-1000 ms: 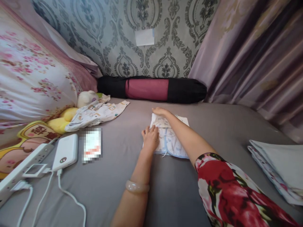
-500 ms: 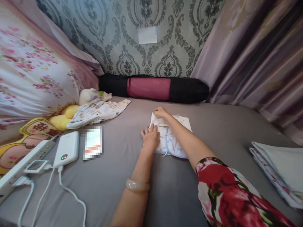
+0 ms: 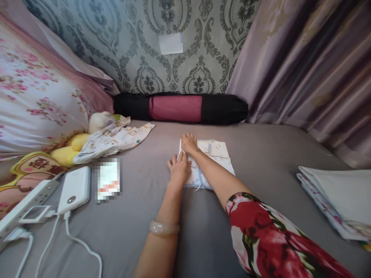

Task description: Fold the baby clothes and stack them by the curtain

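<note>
A small white baby garment (image 3: 222, 150) with pale prints and light blue trim lies folded on the grey bedsheet (image 3: 130, 216). Part of it is hidden beneath my forearm. My left hand (image 3: 180, 168) rests on its near left part, fingers spread and laid down on the cloth. Just beyond, my right hand (image 3: 189, 144) presses on the far left corner with its fingers extended over the fabric. A thin white tie sticks out at the garment's near edge.
To the left lie a white power bank (image 3: 74, 190), a power strip (image 3: 29, 208) with cables, a pixelated packet (image 3: 108, 179), a printed cloth (image 3: 116, 139) and plush toys. Folded fabric (image 3: 339, 197) sits at right. A black and pink bag (image 3: 175, 108) lies along the wall.
My right hand has gone from pinching the garment's far left corner to lying flat on it. My left hand stays on the cloth. The view has shifted slightly right.
</note>
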Available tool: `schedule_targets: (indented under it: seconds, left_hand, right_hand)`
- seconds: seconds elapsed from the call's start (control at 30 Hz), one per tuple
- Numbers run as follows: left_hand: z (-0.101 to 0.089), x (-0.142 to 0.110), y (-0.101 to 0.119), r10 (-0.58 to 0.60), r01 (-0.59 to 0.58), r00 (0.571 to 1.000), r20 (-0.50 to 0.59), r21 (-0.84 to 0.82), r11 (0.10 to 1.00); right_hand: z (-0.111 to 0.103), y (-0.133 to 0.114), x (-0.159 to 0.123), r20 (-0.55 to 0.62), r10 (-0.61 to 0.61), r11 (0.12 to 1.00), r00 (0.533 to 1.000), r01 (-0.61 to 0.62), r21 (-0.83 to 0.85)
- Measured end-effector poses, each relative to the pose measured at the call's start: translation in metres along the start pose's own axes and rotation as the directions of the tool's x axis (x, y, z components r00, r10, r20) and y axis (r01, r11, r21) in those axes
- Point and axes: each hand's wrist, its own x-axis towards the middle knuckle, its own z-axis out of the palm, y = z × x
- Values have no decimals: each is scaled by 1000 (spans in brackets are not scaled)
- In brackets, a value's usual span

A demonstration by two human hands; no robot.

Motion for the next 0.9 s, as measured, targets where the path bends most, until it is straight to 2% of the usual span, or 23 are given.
schedule_targets:
  seconds: [0.1, 0.23, 0.33, 0.47, 0.67, 0.83, 0.9]
  left_hand:
    - [-1, 1, 1, 13, -13, 998, -60, -4, 1000]
    - [2, 1, 4, 65, -67, 991, -116, -15, 998]
    - [6, 1, 4, 98, -99, 993, -61, -16, 995]
    - [10, 2, 2, 90, -91, 996, 22, 12, 996]
    - [10, 3, -1, 95, -95, 995, 26, 21, 995]
    - [7, 2, 1, 96, -98, 995, -39, -46, 994]
    - [5, 2, 2, 73, -81, 993, -96, -78, 994]
  right_hand:
    - [-22, 12, 8, 141, -49, 998, 989, 42, 54]
    - [-44, 35, -11, 91, -99, 995, 991, 98, 23]
    - [-41, 43, -41, 120, -131, 990, 984, 135, -27]
    - [-22, 44, -66, 165, -151, 985, 975, 163, -64]
    - [-11, 46, -66, 101, -152, 984, 983, 160, -77]
    - [-21, 39, -56, 207, -116, 991, 971, 127, -38]
    - [-25, 32, -51, 190, -144, 988, 971, 153, -34]
